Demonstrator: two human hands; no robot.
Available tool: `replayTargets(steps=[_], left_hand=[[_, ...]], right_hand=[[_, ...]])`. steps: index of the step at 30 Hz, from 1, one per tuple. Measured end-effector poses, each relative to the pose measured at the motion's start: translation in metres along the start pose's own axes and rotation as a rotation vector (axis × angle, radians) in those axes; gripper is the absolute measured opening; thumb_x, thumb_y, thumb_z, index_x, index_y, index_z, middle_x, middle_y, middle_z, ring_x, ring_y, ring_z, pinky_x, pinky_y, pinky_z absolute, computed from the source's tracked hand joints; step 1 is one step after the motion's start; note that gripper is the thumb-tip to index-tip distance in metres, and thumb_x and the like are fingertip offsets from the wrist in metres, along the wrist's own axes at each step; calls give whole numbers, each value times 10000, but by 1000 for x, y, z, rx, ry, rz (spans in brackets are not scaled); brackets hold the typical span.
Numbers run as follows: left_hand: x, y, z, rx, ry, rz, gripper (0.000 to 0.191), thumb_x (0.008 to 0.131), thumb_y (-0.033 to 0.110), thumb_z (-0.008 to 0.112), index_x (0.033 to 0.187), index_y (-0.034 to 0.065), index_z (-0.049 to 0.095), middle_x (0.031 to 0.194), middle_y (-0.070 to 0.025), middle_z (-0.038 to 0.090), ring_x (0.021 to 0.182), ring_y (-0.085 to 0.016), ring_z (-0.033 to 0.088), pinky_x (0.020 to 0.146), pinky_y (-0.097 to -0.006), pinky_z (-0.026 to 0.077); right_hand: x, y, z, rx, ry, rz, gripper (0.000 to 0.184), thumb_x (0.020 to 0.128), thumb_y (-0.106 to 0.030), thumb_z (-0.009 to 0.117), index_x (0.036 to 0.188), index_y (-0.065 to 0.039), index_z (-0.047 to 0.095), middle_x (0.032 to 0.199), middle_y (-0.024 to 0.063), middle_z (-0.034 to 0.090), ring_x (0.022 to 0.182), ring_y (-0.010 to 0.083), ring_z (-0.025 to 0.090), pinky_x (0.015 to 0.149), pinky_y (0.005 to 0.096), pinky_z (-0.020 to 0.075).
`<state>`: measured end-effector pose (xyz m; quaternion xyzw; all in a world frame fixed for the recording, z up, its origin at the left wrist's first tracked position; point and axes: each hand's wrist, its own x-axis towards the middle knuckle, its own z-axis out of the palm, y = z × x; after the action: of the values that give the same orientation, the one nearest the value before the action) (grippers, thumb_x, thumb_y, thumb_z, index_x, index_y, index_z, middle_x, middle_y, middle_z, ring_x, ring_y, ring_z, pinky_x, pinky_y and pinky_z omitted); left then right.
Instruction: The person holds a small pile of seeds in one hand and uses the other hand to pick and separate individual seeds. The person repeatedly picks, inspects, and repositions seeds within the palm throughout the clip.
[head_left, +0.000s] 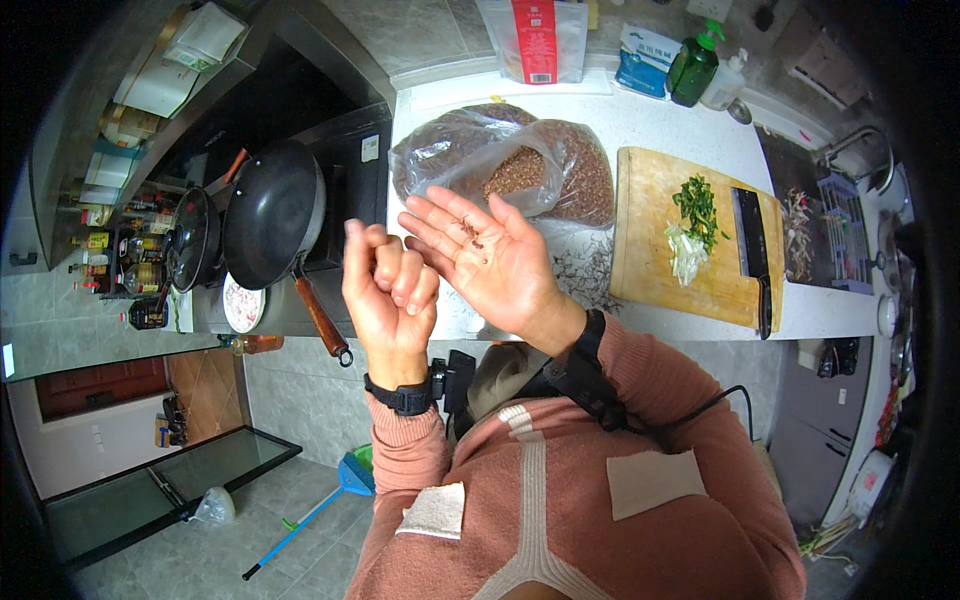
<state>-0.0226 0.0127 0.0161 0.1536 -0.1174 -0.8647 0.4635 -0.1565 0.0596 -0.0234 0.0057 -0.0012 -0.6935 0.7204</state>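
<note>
My right hand (495, 266) is turned palm up with its fingers extended, carrying a few dried reddish-brown bits (470, 231), which look like peppercorn husks with stems. Beside it, overlapping its fingertips, my left hand (394, 289) is curled into a fist; whether anything is inside cannot be seen. Just beyond the hands lies a clear plastic bag (559, 176), its mouth open, filled with small reddish-brown grains that resemble Sichuan peppercorns. Dark stem-like scraps (589, 274) are scattered on the white countertop (450, 319) to the right.
At right, a wooden cutting board (645, 247) bears chopped greens (696, 210), sliced white pieces (686, 256) and a cleaver (750, 240). A wok (274, 214) sits on the stove at left, handle past the edge, near a plate (244, 304). A red-striped pouch (534, 41) stands behind.
</note>
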Motion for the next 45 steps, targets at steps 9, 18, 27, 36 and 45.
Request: replayTargets(steps=[9,18,27,36,45], left_hand=[[-19,-31,5,1492,117,328,157,979,29,686,1102,-42,752,966,-33,748,875,-67,641,810,-210,509],[-22,-41,8,1717,144,443,146,927,20,739,1061,-34,762,790,38,644,717,-23,509,648,-189,430],[-20,-40,-7,1434,148,449,138,933,25,740,1060,-20,771,717,68,622,649,-11,483,576,-199,413],[-24,-26,-4,1241,173,273,135,962,29,718,1075,-31,760,728,91,586,640,13,433,560,-172,328],[-18,-43,-3,1585,93,424,142,902,33,747,1037,4,780,607,38,522,594,-31,434,542,-237,403]], right_hand=[[4,2,-1,-128,-68,-43,718,1094,-487,324,1568,53,313,1637,261,317,1536,392,289,1281,503,213],[2,6,0,-204,-52,-70,711,1100,-484,282,1565,53,319,1632,264,327,1535,397,291,1286,501,196],[3,1,-3,-105,-91,-65,710,1094,-480,329,1561,54,327,1633,258,327,1543,387,280,1288,498,195],[4,-3,-3,-56,-78,-49,705,1093,-485,327,1558,45,348,1631,250,337,1543,380,282,1291,500,187],[6,-3,-3,-156,-31,-86,716,1088,-486,309,1557,54,344,1608,253,382,1521,366,335,1281,480,213]])
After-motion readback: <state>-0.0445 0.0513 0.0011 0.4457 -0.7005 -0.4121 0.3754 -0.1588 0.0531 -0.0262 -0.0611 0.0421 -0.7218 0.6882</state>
